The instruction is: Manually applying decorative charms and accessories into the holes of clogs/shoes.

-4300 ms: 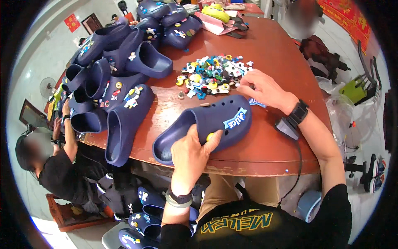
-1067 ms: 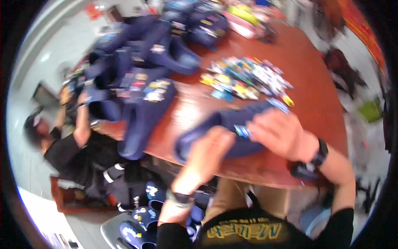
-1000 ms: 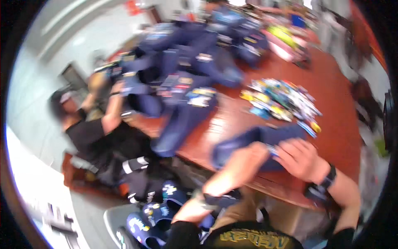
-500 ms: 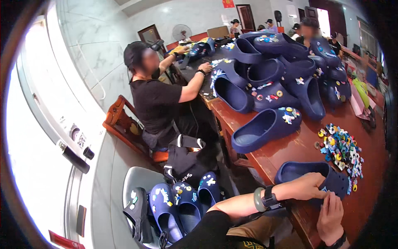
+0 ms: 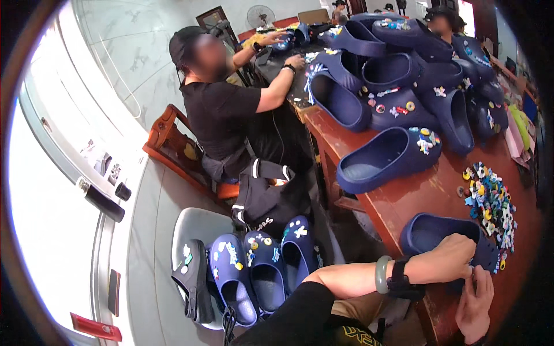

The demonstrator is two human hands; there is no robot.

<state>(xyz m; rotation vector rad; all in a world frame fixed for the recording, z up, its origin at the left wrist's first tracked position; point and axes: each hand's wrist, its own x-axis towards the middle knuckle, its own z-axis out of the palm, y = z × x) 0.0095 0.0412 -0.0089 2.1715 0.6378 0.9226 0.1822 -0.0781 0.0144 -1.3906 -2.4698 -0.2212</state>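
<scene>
A navy clog (image 5: 424, 230) with holes in its toe lies near the table's front edge, its heel toward the left. My left hand (image 5: 453, 258) bends over the toe, fingers closed; whatever is between the fingertips is hidden. From the near side my right hand (image 5: 476, 300) grips the toe edge, its fingertips close to the left ones. Just beyond the toe is a heap of small colourful shoe charms (image 5: 490, 202). Another navy clog (image 5: 378, 158), charms on its toe, rests farther back on the table.
A tall pile of decorated navy clogs (image 5: 398, 109) fills the far part of the wooden table (image 5: 392, 210). To the left, several finished-looking clogs (image 5: 266, 277) stand on a grey chair (image 5: 196, 222) beside a black bag (image 5: 271, 196). A co-worker (image 5: 222, 109) sits at the table's left side.
The view has shifted, so the table and shoes appear displaced. My left hand has curled more tightly over the toe, and a small light blue piece at its fingertips is now covered.
</scene>
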